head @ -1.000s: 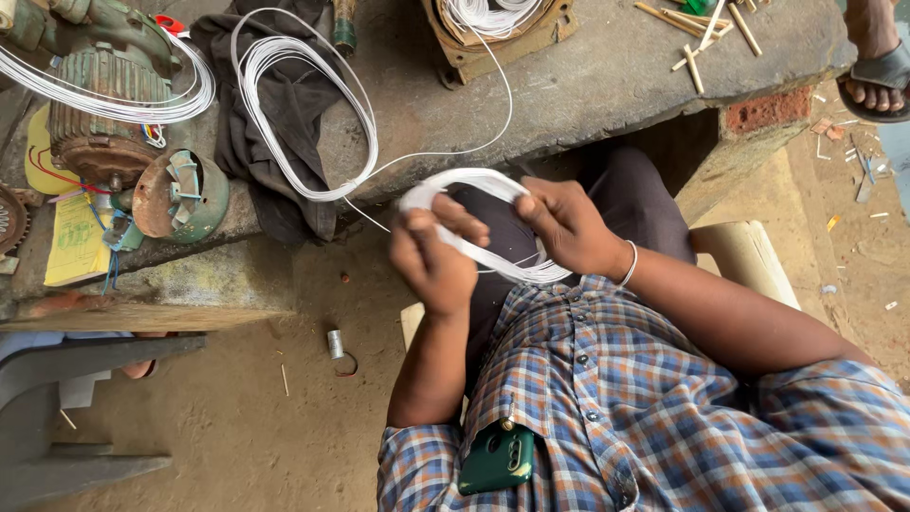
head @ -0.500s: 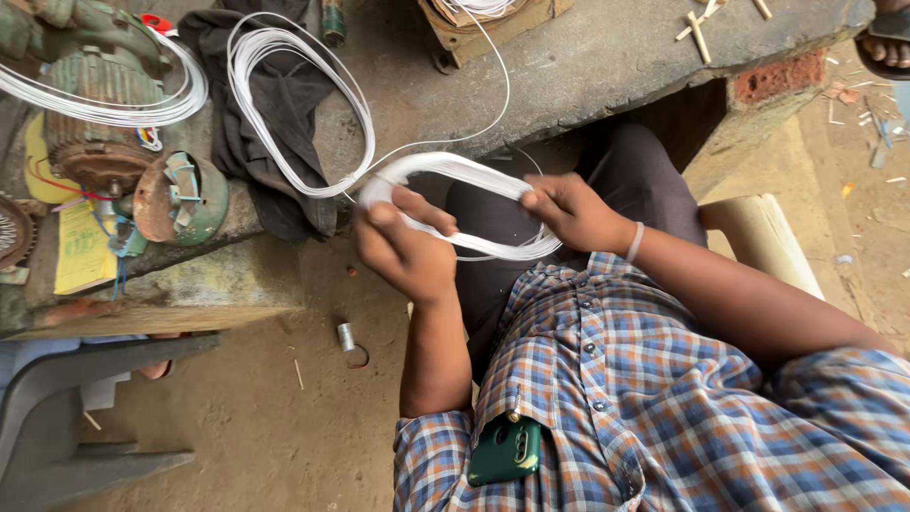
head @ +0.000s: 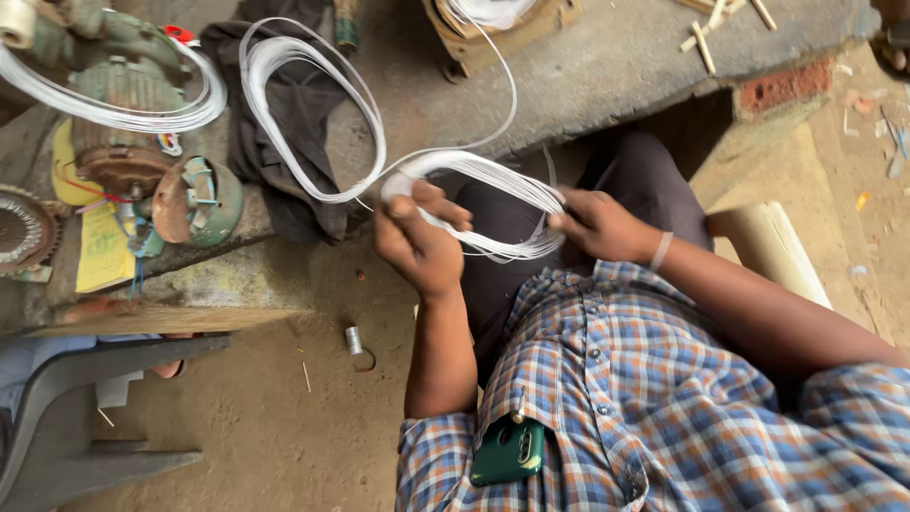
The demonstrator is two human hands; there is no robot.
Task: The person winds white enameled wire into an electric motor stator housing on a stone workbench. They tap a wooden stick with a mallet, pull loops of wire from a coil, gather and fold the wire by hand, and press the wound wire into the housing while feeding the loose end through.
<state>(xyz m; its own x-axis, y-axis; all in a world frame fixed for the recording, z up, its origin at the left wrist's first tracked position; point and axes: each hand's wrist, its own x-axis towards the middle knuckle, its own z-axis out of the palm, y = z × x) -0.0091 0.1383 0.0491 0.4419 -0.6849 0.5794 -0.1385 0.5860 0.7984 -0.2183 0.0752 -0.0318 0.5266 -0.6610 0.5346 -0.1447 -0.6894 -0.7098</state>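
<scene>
Beside concrete ledge [head: 607, 66], both hands' grip stretches white wire coil [head: 493, 175] between.

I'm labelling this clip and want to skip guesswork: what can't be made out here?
Head view only:
- Wire coil: parts hidden under left hand and right hand.
- Wooden spool: cut off by the top edge.
- Green motor: partly covered by another wire loop.

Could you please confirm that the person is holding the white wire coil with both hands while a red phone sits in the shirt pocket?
Not quite: the phone in the shirt pocket is green, not red, as the head view shows. The rest stands: the left hand and the right hand both hold the white wire coil.
</scene>
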